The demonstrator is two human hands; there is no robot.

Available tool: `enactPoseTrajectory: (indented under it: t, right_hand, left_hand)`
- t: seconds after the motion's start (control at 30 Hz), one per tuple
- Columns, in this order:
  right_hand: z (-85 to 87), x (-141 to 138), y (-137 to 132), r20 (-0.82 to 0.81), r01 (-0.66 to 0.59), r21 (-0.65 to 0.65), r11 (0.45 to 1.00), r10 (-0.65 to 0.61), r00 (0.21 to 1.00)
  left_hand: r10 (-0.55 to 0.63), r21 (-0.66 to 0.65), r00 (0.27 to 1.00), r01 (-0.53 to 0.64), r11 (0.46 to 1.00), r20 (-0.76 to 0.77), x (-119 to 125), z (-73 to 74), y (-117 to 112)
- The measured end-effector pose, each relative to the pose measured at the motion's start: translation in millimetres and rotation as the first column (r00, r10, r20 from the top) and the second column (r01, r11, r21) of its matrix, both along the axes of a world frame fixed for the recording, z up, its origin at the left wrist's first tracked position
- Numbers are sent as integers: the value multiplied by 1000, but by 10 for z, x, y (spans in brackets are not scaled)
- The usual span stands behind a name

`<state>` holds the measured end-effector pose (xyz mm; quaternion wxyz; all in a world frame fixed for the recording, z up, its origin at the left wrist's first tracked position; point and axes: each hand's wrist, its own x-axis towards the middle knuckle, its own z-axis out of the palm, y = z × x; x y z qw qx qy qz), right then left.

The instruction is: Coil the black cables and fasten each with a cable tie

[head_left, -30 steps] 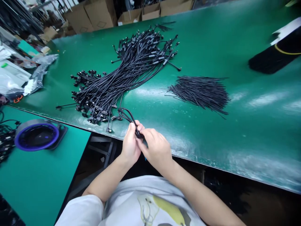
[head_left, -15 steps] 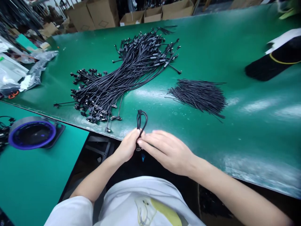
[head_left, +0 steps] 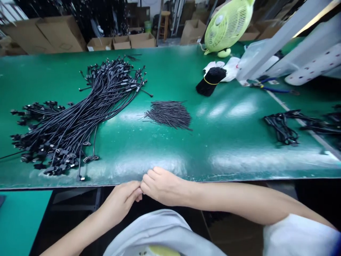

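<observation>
Cables [head_left: 93, 101] lie heaped left of black strands [head_left: 170, 114], apparently ties; fan [head_left: 229, 26] behind.

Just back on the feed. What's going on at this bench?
The person's left hand and right hand meet at the green table's near edge, fingers curled; anything between them is hidden. Beyond, a heap of black cables lies to the left, thin black strips near the middle, and folded black cables to the right.
</observation>
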<state>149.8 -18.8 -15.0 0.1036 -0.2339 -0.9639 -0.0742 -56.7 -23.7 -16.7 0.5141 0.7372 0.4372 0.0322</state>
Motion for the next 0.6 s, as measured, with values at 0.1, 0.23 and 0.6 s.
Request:
enactPoseTrajectory:
  t: [0.1,0.23,0.6]
  right_hand:
    - [17,70,56,26,-47,66,997,45,999]
    - [38,127,116,-3,16,-65,998,-16,1000]
    - [152,1268,1496,-288,306,-656,690,-603,744]
  left_hand:
    - [-47,21,998,48,999,-41,95,24,67]
    - [-6,36,1000,7,999,-28,184,50,114]
    - [328,-41,933,-326,944,145,67,-189,283]
